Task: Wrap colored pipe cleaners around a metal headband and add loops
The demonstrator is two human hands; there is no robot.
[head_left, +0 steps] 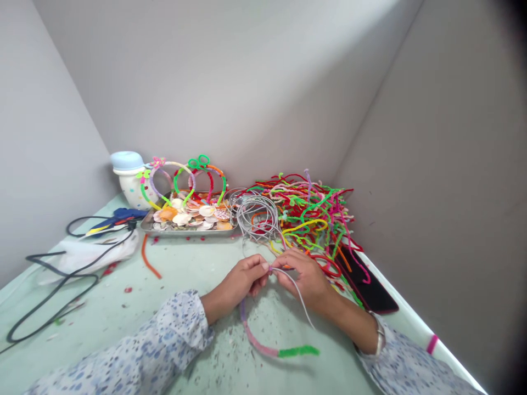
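Above the middle of the table, my left hand [244,281] pinches a grey wire [303,306] between thumb and fingers. Close beside it, my right hand [308,281] is closed on the same wire, where a bit of purple fuzz shows at the fingertips. The bare wire end curves out under my right hand. Below my left hand hangs the wire's fuzzy pipe cleaner wrapping [260,345], purple, then pink, then green at its tip. A loose coil of grey wire [257,216] lies just beyond both hands.
A metal tray [193,233] of seashells stands at the back, with fuzzy headbands [171,164] on it. Right of it are piled pipe cleaners [313,203], red-handled scissors [329,266] and a dark phone [374,288]. A white jar [134,186] and a black cable [53,323] are left.
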